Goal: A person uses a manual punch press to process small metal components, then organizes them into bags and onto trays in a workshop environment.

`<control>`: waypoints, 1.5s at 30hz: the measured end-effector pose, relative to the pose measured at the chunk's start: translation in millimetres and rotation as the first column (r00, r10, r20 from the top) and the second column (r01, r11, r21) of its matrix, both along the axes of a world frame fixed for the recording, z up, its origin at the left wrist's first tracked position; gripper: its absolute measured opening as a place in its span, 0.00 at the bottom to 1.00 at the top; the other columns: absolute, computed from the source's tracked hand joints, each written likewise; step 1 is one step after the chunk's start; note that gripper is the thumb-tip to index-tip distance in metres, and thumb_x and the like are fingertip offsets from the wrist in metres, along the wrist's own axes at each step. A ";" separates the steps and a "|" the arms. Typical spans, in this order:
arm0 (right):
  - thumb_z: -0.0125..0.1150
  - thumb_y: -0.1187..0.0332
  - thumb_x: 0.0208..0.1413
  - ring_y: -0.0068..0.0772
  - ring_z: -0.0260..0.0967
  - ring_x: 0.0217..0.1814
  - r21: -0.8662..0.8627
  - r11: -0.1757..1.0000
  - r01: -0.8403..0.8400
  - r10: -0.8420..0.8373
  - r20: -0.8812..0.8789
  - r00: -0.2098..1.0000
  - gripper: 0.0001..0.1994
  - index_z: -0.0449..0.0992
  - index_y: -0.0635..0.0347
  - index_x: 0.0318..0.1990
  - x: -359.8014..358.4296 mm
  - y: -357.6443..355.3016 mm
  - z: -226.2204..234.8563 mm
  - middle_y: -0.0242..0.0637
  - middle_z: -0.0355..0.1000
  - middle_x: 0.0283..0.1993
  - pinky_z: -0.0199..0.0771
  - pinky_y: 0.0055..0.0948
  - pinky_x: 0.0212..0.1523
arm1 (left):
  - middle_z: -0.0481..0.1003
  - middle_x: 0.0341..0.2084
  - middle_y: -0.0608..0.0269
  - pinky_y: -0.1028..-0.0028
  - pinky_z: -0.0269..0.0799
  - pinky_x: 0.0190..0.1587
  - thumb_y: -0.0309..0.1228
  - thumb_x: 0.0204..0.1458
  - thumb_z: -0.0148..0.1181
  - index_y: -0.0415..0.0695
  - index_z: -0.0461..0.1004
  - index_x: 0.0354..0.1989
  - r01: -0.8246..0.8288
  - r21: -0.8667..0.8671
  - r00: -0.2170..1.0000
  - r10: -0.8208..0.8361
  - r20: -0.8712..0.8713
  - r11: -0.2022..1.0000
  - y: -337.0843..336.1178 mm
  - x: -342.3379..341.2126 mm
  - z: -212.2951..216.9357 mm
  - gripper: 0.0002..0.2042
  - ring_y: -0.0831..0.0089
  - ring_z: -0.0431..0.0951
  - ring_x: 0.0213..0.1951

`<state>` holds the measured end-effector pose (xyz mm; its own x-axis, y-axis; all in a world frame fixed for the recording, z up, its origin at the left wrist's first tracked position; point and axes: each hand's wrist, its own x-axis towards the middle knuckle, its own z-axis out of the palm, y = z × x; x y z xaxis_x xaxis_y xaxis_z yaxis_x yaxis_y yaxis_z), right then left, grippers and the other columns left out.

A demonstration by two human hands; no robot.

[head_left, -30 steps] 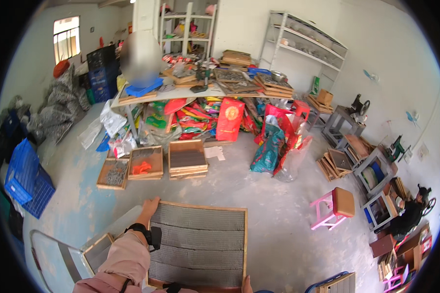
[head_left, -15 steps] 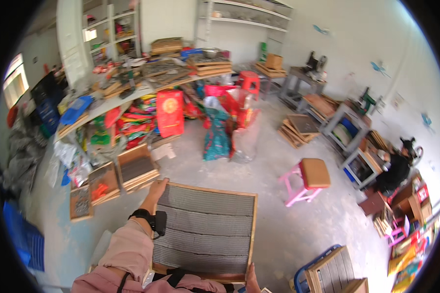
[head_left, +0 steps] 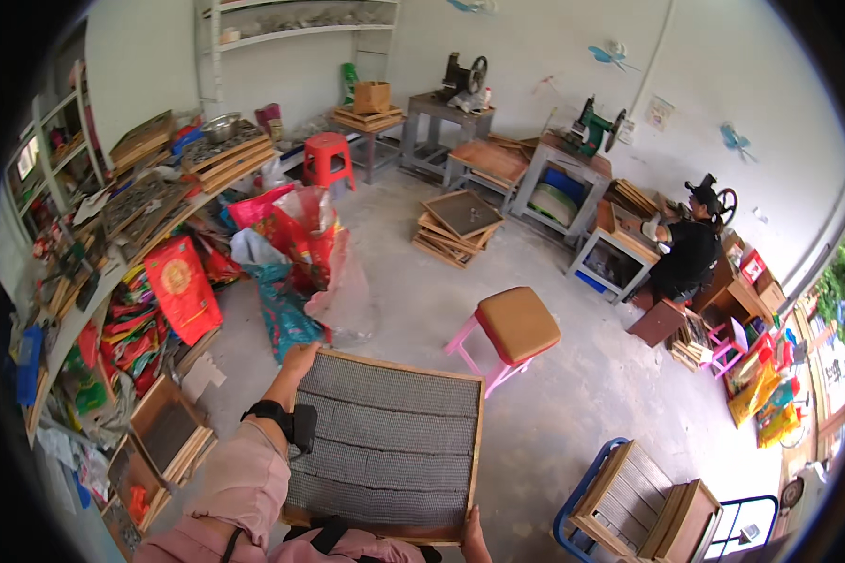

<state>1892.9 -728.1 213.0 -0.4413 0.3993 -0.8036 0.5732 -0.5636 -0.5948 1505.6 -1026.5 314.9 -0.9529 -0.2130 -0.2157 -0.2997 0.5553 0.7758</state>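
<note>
Item: one shallow rectangular wooden-framed tray (head_left: 476, 450), lined with grey ribbed rows, held above the grey floor (head_left: 394, 281) in front of the wearer's body. Left hand (head_left: 300, 357): closed on the tray's far left corner; black band at the wrist. Right hand (head_left: 475, 540): gripping the near right corner, fingers partly hidden. Beyond the tray: one pink-legged stool with a square brown seat (head_left: 518, 324). To the right: wooden trays with grey slats (head_left: 629, 493) on a blue tubular metal frame (head_left: 560, 525).

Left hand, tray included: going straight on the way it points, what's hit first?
Likely the bunch of plastic bags on the floor beyond the left hand; the depth gap is unclear from this view.
</note>
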 end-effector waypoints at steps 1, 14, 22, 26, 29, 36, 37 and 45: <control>0.36 0.44 0.53 0.45 0.56 0.57 0.012 1.000 0.023 -0.023 0.002 1.000 0.34 0.55 0.66 0.57 -20.4 4.4 1.3 0.49 0.57 0.56 0.59 0.39 0.53 | 0.73 0.24 0.43 0.65 0.65 0.38 0.48 0.41 0.48 0.34 0.73 0.27 0.105 -0.010 0.994 -0.105 -0.021 0.994 12.9 -30.6 6.2 0.24 0.54 0.74 0.33; 0.33 0.36 0.50 0.42 0.53 0.60 0.153 0.978 0.144 -0.153 0.051 0.987 0.42 0.54 0.70 0.58 -250.3 100.3 30.4 0.51 0.56 0.57 0.52 0.30 0.57 | 0.73 0.28 0.43 0.65 0.64 0.41 0.49 0.43 0.44 0.35 0.73 0.31 0.322 -0.049 0.946 -0.324 -0.021 0.945 187.9 -316.6 -3.8 0.25 0.54 0.73 0.38; 0.32 0.36 0.50 0.41 0.53 0.60 0.126 0.992 0.034 -0.043 0.070 0.997 0.41 0.56 0.69 0.57 -435.7 205.0 48.1 0.51 0.56 0.57 0.54 0.32 0.56 | 0.72 0.35 0.43 0.67 0.63 0.43 0.48 0.42 0.48 0.32 0.71 0.36 0.249 0.018 0.967 -0.248 -0.055 0.968 263.3 -499.4 -6.4 0.26 0.56 0.72 0.40; 0.33 0.39 0.53 0.40 0.53 0.60 0.112 0.990 0.088 -0.078 -0.090 0.993 0.39 0.51 0.68 0.59 -483.2 263.6 -4.1 0.48 0.52 0.60 0.53 0.30 0.57 | 0.73 0.33 0.46 0.68 0.64 0.41 0.45 0.43 0.49 0.29 0.70 0.37 0.191 0.187 0.979 -0.200 0.029 0.964 336.2 -554.3 35.7 0.26 0.59 0.72 0.40; 0.32 0.39 0.53 0.41 0.55 0.59 0.111 0.986 0.128 -0.117 -0.104 0.988 0.39 0.50 0.68 0.59 -537.4 287.3 1.6 0.50 0.52 0.59 0.54 0.30 0.57 | 0.72 0.35 0.46 0.68 0.64 0.42 0.45 0.45 0.48 0.30 0.70 0.38 0.291 0.219 0.950 -0.309 0.051 0.931 369.1 -599.2 30.0 0.25 0.58 0.72 0.40; 0.30 0.36 0.51 0.49 0.53 0.59 -0.052 0.957 0.287 -0.290 -0.075 0.954 0.41 0.49 0.65 0.60 -650.6 352.9 -26.4 0.51 0.50 0.61 0.57 0.39 0.56 | 0.71 0.37 0.42 0.66 0.64 0.42 0.47 0.44 0.48 0.28 0.69 0.38 0.336 0.114 0.940 -0.341 0.025 0.935 493.1 -743.4 23.3 0.28 0.54 0.71 0.41; 0.30 0.36 0.51 0.48 0.51 0.61 -0.003 0.974 0.228 -0.226 -0.141 0.964 0.41 0.48 0.65 0.60 -672.5 355.7 -16.7 0.50 0.48 0.62 0.55 0.39 0.58 | 0.70 0.38 0.40 0.65 0.64 0.43 0.48 0.43 0.48 0.28 0.69 0.39 0.391 0.148 0.912 -0.404 0.068 0.908 504.1 -764.8 24.0 0.29 0.53 0.71 0.42; 0.31 0.36 0.51 0.44 0.48 0.63 0.053 0.897 0.439 -0.436 -0.064 0.898 0.41 0.47 0.65 0.61 -751.9 399.8 42.2 0.49 0.47 0.62 0.51 0.36 0.59 | 0.69 0.38 0.35 0.63 0.63 0.45 0.51 0.41 0.48 0.26 0.69 0.36 0.561 0.054 0.825 -0.563 0.041 0.826 655.7 -830.8 50.6 0.31 0.49 0.69 0.44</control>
